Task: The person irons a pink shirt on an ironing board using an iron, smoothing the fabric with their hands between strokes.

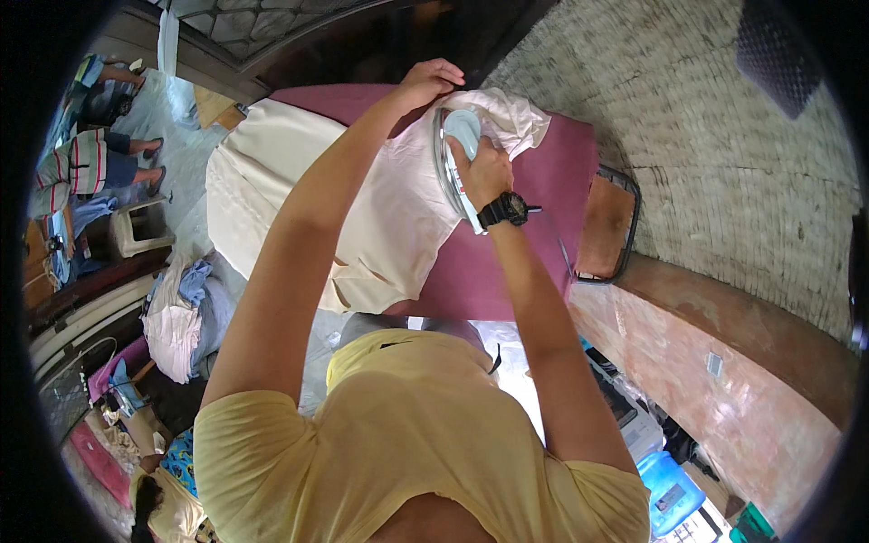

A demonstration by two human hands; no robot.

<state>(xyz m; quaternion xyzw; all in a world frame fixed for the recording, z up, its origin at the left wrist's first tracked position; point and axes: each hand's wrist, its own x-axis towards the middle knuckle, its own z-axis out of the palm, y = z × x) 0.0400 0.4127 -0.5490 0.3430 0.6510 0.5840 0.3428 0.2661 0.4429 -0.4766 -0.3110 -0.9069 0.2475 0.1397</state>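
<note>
A pale cream garment (389, 217) is spread over a maroon-covered ironing board (557, 199), its far right end bunched in folds. My right hand (489, 172), with a black watch at the wrist, is wrapped round the handle of a clothes iron (463, 127). The iron is whitish and light blue with a shiny metal rim, and it stands over the right part of the garment. At the board's far edge, just beyond the cloth, my left hand (433, 83) has its fingers stretched out and holds nothing visible.
A dark cord (563, 253) trails from the iron. The board's metal end frame (636, 222) juts toward a woven wall (715, 163). A dark panel (362, 50) lies beyond the board. At left are piled clothes (176, 321), a plastic stool (143, 226) and other people (90, 163).
</note>
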